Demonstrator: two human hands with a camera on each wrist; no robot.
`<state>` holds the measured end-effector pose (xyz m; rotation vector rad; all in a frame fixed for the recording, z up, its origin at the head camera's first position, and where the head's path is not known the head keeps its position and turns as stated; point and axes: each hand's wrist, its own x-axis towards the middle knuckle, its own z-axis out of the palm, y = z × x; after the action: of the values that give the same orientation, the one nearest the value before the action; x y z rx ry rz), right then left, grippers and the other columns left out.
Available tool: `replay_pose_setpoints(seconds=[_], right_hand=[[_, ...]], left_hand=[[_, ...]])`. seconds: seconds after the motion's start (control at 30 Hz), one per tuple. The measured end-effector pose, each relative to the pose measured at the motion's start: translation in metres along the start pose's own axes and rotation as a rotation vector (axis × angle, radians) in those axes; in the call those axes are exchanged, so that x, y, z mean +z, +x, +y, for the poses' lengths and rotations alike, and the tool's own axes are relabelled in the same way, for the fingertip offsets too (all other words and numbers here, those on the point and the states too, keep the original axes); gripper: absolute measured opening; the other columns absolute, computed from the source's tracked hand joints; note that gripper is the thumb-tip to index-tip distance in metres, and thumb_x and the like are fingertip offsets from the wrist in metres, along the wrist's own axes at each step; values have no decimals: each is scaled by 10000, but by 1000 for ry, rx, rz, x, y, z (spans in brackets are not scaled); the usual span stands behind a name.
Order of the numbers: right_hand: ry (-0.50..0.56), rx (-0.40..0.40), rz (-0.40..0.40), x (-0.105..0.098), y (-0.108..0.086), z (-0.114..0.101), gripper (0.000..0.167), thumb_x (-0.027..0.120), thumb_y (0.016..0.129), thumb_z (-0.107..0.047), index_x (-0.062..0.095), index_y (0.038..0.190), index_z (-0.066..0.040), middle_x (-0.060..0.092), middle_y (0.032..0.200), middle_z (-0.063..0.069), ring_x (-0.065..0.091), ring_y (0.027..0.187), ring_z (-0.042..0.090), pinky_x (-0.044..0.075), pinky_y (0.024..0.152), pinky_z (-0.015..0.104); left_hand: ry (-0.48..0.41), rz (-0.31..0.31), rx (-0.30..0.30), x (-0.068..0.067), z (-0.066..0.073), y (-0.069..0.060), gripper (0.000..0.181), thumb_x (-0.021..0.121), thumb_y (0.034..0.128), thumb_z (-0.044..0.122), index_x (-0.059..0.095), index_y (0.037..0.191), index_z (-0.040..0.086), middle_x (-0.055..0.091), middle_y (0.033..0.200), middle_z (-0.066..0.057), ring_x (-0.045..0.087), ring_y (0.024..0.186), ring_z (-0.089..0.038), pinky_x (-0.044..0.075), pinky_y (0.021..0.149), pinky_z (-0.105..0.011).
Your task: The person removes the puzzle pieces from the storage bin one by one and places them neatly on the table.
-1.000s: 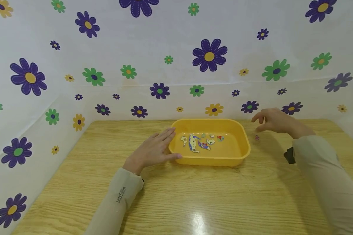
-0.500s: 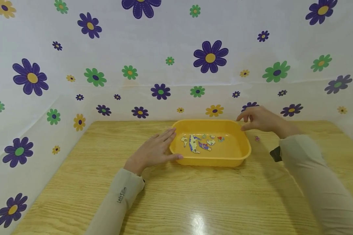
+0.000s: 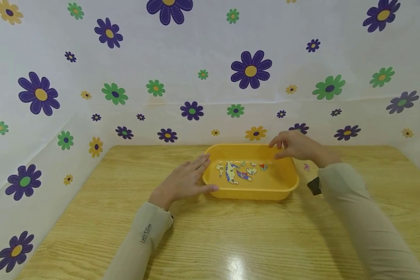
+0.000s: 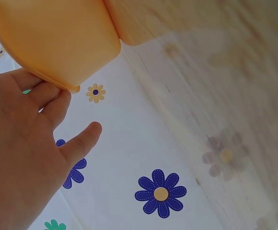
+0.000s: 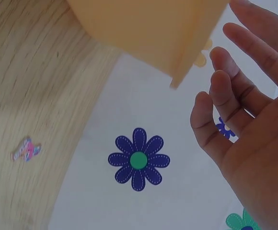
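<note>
A yellow plastic basin (image 3: 252, 194) stands near the back of the table. Several flat printed cut-out pieces (image 3: 230, 173) lie on its floor, grouped toward the left and middle. My left hand (image 3: 180, 182) rests against the basin's left rim with fingers extended; the left wrist view shows the fingertips at the rim (image 4: 43, 76) and the thumb apart from it. Over the basin's back right corner hovers my right hand (image 3: 297, 146), fingers loosely bent, nothing visible in its grasp. A small pink cut-out piece (image 3: 307, 167) lies on the table right of the basin.
The wood-grain table (image 3: 196, 241) has a glossy top. Behind it and on the left hangs a white cloth (image 3: 154, 50) with purple, green and yellow flowers. A dark object (image 3: 314, 186) sits at the right sleeve's cuff.
My right hand has moved left, from above the table beside the pink piece to over the basin's right side. The left hand has stayed at the rim.
</note>
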<state>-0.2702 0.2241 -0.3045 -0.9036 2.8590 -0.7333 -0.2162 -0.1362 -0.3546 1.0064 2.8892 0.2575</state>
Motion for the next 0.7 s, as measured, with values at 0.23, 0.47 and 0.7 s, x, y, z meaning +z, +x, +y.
replay_pose_setpoints(seconds=[0.23,0.47,0.7], right_hand=[[30,-26,9,12,8,-6,267,806,840,-33,739,1087,45,633,886,119,519,791,235,481,705,356],[27,-15,-8,24,12,-8,250,785,851,-41,746,1089,23,630,884,98,515,805,231,472,696,344],[27,-20,-50,34,14,-6,241,796,848,-53,742,1072,16,582,811,15,503,778,209,435,663,327]], left_hand=[[4,-2,-14,1,-1,1,951,497,978,657,218,1590,-15,106,1674,-116,139,1539,-301,181,1221,-526],[6,0,-4,0,0,1,939,502,985,637,217,1589,-24,110,1676,-131,136,1540,-301,202,1215,-533],[2,-8,-12,0,1,0,945,501,982,641,207,1593,-18,100,1679,-120,135,1541,-296,207,1214,-533]])
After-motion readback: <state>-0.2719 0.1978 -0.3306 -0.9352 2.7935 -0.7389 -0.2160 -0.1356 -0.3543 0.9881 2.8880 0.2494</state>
